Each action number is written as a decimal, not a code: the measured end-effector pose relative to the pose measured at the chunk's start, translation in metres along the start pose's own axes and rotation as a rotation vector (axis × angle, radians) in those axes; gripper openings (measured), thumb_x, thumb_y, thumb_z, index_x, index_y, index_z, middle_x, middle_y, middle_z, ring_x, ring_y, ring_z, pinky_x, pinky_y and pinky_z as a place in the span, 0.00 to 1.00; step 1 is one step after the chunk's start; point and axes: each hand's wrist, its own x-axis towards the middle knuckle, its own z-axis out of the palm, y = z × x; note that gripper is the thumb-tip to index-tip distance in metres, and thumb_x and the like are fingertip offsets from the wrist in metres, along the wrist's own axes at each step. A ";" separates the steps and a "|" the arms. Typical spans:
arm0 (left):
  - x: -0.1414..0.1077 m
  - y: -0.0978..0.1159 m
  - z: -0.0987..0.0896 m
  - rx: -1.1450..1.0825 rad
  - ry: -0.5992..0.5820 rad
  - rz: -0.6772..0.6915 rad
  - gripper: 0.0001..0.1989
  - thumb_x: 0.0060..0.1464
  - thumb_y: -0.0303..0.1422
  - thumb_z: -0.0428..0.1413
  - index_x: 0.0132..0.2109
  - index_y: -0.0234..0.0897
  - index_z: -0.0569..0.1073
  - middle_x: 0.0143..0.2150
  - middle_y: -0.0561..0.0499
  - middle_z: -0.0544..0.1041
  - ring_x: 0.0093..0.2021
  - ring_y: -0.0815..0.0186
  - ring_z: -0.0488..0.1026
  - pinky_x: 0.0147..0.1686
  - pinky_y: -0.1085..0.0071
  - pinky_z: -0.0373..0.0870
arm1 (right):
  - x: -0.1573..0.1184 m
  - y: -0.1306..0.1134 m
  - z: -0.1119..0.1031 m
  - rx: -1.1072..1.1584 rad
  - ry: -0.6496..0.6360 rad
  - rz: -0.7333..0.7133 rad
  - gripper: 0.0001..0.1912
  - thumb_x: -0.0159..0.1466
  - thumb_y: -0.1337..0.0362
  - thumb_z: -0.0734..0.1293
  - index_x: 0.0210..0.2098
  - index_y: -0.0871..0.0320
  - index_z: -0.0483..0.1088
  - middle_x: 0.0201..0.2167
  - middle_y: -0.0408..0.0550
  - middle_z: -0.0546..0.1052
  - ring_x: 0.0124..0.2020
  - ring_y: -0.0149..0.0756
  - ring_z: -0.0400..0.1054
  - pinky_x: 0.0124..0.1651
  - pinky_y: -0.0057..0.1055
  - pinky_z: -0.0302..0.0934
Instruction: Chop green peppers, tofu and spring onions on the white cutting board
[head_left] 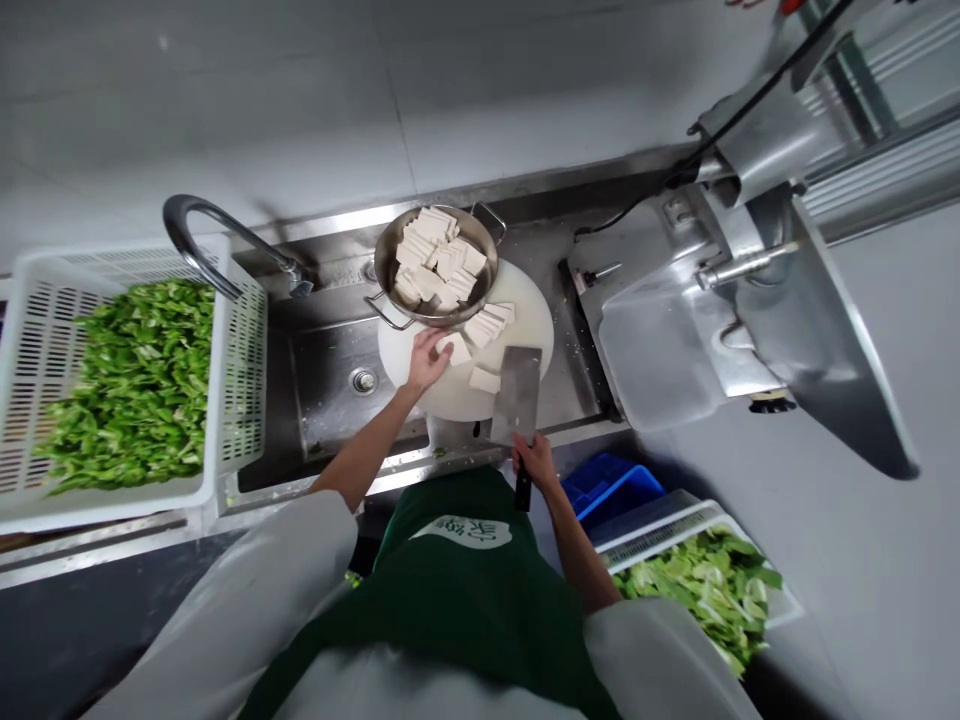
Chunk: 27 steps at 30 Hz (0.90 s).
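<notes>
So the round white cutting board (534,315) sits over the steel sink (337,350), and it's pretty hemmed in. A wide metal pan (436,318) with two loop handles covers its far-left edge, piled with flat, smooth white slabs (439,255). More of them lean in a small fanned stack (487,323) in the middle of the board, plus a loose rectangular piece (484,380) just beside the blade.

Left hand (427,362) is partly open, fingertips on a square white slice (456,349) at the board's left side, not gripping it. Right hand (534,460) is closed around the black handle of a cleaver (517,390), whose broad dull-grey blade hides the board's near-right part.

Left of the board: curved shiny faucet (174,225), then a slotted white plastic basket (217,370) of glossy chopped green pieces (142,380). Right: a bulky metal slicer (825,340). Near right: a blue bin (622,490) and another basket (652,530) with leafy greens (705,590).
</notes>
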 end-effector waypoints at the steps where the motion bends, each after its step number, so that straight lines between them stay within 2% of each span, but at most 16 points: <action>1: 0.000 0.001 -0.003 -0.006 -0.052 0.041 0.27 0.64 0.58 0.52 0.48 0.40 0.81 0.55 0.40 0.77 0.60 0.52 0.71 0.66 0.50 0.67 | 0.003 -0.001 0.009 0.022 -0.009 0.008 0.30 0.55 0.33 0.73 0.24 0.51 0.60 0.14 0.39 0.66 0.13 0.33 0.61 0.15 0.31 0.59; 3: -0.001 0.004 -0.006 -0.019 -0.110 0.082 0.27 0.64 0.58 0.52 0.49 0.41 0.81 0.55 0.40 0.76 0.60 0.54 0.72 0.65 0.52 0.68 | 0.007 -0.003 0.026 0.067 -0.028 0.032 0.30 0.55 0.34 0.73 0.26 0.51 0.61 0.14 0.37 0.66 0.13 0.31 0.61 0.15 0.29 0.59; 5: -0.006 0.008 -0.003 -0.011 -0.106 0.079 0.29 0.64 0.57 0.53 0.55 0.40 0.80 0.58 0.39 0.74 0.63 0.53 0.70 0.67 0.53 0.66 | 0.008 -0.004 0.041 0.079 -0.054 0.036 0.30 0.56 0.34 0.73 0.26 0.52 0.61 0.15 0.37 0.66 0.13 0.31 0.62 0.15 0.28 0.59; 7: -0.013 0.013 0.004 0.036 -0.084 0.066 0.32 0.60 0.57 0.58 0.60 0.39 0.78 0.63 0.37 0.70 0.67 0.49 0.65 0.70 0.50 0.60 | 0.007 -0.004 0.052 0.064 -0.087 0.031 0.29 0.57 0.35 0.72 0.25 0.52 0.61 0.14 0.38 0.66 0.12 0.31 0.61 0.14 0.28 0.58; 10: -0.024 0.019 0.016 0.111 -0.076 0.072 0.34 0.54 0.55 0.65 0.61 0.39 0.77 0.67 0.36 0.66 0.69 0.44 0.60 0.72 0.44 0.54 | 0.005 -0.002 0.070 0.025 -0.118 0.024 0.29 0.60 0.36 0.71 0.23 0.52 0.60 0.13 0.39 0.66 0.12 0.30 0.60 0.14 0.28 0.56; 17: -0.032 0.023 0.024 0.105 -0.001 0.025 0.27 0.60 0.50 0.62 0.60 0.40 0.77 0.65 0.38 0.67 0.69 0.47 0.63 0.70 0.48 0.60 | 0.007 -0.004 0.116 0.128 -0.185 0.021 0.25 0.62 0.39 0.70 0.27 0.51 0.61 0.15 0.35 0.65 0.12 0.29 0.59 0.15 0.26 0.55; 19: -0.036 0.026 0.024 0.070 0.007 0.028 0.26 0.62 0.50 0.60 0.59 0.39 0.77 0.65 0.37 0.67 0.68 0.48 0.63 0.70 0.50 0.62 | 0.005 -0.006 0.119 0.149 -0.195 0.011 0.24 0.61 0.40 0.70 0.29 0.51 0.60 0.14 0.34 0.65 0.12 0.29 0.58 0.15 0.27 0.55; 22: -0.045 0.038 0.023 0.023 0.026 0.067 0.25 0.64 0.51 0.57 0.58 0.38 0.76 0.65 0.37 0.68 0.68 0.49 0.64 0.69 0.50 0.63 | -0.004 -0.007 0.113 0.130 -0.196 -0.007 0.23 0.62 0.42 0.69 0.30 0.51 0.59 0.13 0.34 0.65 0.12 0.29 0.58 0.15 0.27 0.54; 25: -0.050 0.062 0.016 -0.015 0.065 0.108 0.25 0.66 0.51 0.56 0.58 0.38 0.76 0.64 0.38 0.69 0.68 0.49 0.65 0.68 0.50 0.64 | -0.020 -0.016 0.102 0.060 -0.173 -0.036 0.20 0.63 0.44 0.68 0.30 0.51 0.59 0.13 0.35 0.66 0.11 0.30 0.59 0.15 0.27 0.53; 27: -0.042 0.080 0.008 -0.039 0.105 0.143 0.24 0.67 0.51 0.55 0.58 0.38 0.76 0.64 0.38 0.69 0.67 0.49 0.65 0.68 0.49 0.64 | -0.028 -0.033 0.096 0.019 -0.168 -0.048 0.19 0.64 0.46 0.68 0.30 0.51 0.59 0.14 0.36 0.67 0.11 0.31 0.60 0.15 0.28 0.54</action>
